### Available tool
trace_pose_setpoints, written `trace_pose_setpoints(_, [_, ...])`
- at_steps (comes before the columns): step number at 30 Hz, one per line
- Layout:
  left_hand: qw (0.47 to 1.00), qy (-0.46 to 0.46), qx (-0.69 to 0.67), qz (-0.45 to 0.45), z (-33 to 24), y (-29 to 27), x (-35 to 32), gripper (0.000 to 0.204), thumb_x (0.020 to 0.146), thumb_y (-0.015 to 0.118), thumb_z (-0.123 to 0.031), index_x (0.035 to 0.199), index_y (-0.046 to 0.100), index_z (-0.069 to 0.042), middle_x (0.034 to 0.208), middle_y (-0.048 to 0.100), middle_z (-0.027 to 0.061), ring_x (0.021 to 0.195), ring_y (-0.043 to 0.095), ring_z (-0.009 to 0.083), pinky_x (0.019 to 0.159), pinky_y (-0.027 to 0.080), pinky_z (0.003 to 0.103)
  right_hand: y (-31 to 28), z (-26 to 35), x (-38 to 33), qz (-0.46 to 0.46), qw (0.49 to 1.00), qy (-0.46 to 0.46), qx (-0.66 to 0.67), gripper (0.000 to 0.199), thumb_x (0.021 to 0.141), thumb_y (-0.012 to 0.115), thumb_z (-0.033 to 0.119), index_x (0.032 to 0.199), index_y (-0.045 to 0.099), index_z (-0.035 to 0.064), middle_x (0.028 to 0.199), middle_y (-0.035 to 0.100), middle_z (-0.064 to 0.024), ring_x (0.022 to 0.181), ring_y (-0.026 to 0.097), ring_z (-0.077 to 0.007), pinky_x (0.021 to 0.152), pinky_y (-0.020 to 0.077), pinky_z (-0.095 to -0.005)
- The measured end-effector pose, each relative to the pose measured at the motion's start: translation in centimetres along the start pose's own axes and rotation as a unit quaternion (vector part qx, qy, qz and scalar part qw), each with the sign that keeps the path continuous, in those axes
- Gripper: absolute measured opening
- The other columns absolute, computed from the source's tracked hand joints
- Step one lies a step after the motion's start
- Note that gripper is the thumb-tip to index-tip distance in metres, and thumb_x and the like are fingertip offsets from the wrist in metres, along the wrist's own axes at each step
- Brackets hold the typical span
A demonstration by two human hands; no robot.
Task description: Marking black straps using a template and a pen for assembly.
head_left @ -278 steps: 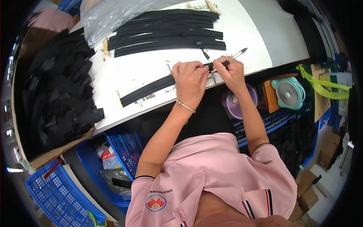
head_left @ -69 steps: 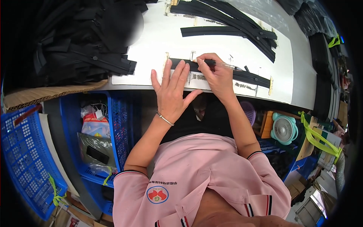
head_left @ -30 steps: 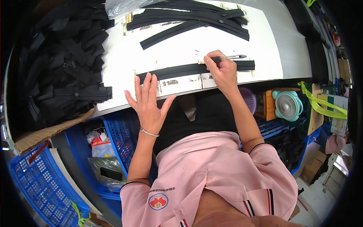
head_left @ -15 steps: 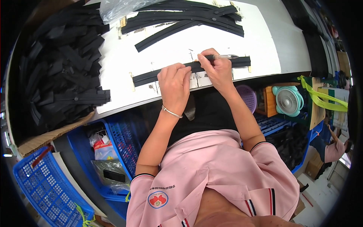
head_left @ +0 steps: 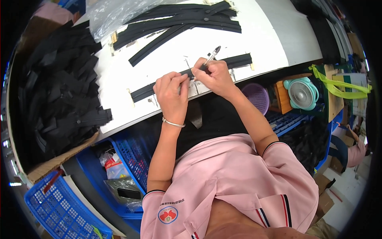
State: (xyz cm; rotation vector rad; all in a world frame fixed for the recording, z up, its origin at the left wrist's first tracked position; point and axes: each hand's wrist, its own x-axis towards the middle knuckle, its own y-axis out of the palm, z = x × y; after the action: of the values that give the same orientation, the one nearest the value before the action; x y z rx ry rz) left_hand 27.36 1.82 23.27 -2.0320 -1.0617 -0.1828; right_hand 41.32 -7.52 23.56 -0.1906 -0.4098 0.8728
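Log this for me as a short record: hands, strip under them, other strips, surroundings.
left hand: fingers bent over the black strip; grip unclear
right hand: holding a pen, clear end up
strip position: across the white board, near its front edge
other strips: overlapping group beyond the hands; heap in carton, left
below bench, right: purple basket, teal fan

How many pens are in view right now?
1: the pen in the right hand, at the black strip that the left hand touches. Others may be hidden, perhaps under the heaped black pieces at the left.
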Motion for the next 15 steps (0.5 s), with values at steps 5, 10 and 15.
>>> trace_pose_setpoints(5, [1.000, -0.007, 0.005, -0.006, 0.0, 0.0, -0.1, 0.010, 0.081, 0.080, -0.007, 0.087, 0.073, -0.010, 0.094, 0.067, 0.0013, 0.092, 0.060, 0.0223, 0.084, 0.042, 0.036, -4.6, 1.8, -0.6, -0.064, 0.979, 0.088, 0.170, 0.011, 0.094, 0.060, 0.005, 0.089, 0.068, -0.0002, 0.075, 0.064, -0.0007, 0.065, 0.054, -0.0046, 0.060, 0.0429, -0.0208])
trace_pose_setpoints(10, [0.999, -0.010, 0.029, 0.014, -0.5, -0.1, 0.1, 0.012, 0.081, 0.080, -0.005, 0.093, 0.076, -0.007, 0.097, 0.068, 0.0042, 0.093, 0.060, 0.0225, 0.087, 0.044, 0.035, -9.1, -1.0, -0.2, -0.138, 0.985, 0.091, 0.054, 0.012, 0.097, 0.061, 0.009, 0.090, 0.068, 0.0015, 0.073, 0.060, 0.0019, 0.065, 0.051, -0.0045, 0.060, 0.0398, -0.0205])
trace_pose_setpoints(15, [0.998, 0.014, 0.057, 0.026, -1.4, 0.6, 0.6, 0.015, 0.082, 0.078, -0.006, 0.097, 0.076, -0.007, 0.100, 0.069, 0.0054, 0.096, 0.062, 0.0238, 0.088, 0.045, 0.035, -9.5, -2.2, -0.6, -0.133, 0.986, 0.095, 0.022, 0.015, 0.097, 0.067, 0.016, 0.090, 0.068, 0.0028, 0.069, 0.067, 0.0012, 0.060, 0.050, -0.0021, 0.055, 0.0394, -0.0209])
